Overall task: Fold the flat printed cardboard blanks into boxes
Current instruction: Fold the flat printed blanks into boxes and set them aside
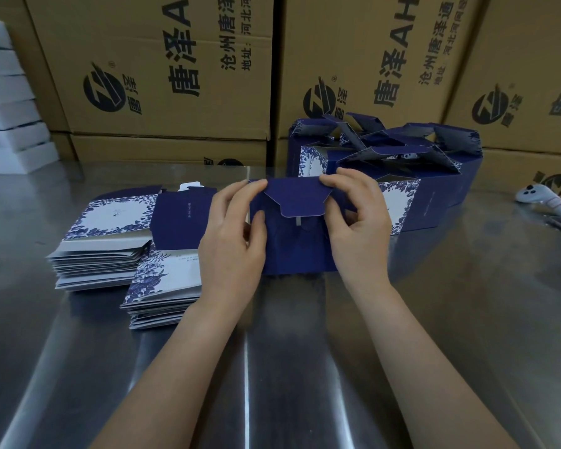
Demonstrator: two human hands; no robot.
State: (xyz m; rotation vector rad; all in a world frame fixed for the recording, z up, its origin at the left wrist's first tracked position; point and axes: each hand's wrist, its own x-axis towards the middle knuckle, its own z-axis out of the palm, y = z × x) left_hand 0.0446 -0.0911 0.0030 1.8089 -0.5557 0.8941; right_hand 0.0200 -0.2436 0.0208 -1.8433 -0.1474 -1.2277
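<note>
- The half-folded box, dark blue, is standing upright on the steel table between the two hands, with its lower edge touching the tabletop.
- The left hand is gripping the box's left side, its thumb lying on the near face and its fingers curling over the upper left corner.
- The right hand is pinching the right end of the upper flap between thumb and forefinger. The flap is lying down over the near face, its rounded tongue pointing downward.
- Two stacks of flat blanks are lying just left of the left hand, their white-and-blue floral print facing up. The nearer stack is running partly behind the left wrist.
- The finished boxes are clustering right behind the right hand, their top flaps standing open.
- The table is throwing back long streaks of light.
- Brown shipping cartons with black print are walling off the back.
- White foam slabs are sitting piled at the far left.
- A white controller is lying near the table's right edge, well apart from the box.
- Both bare forearms are reaching in from the bottom edge and converging on the box.
</note>
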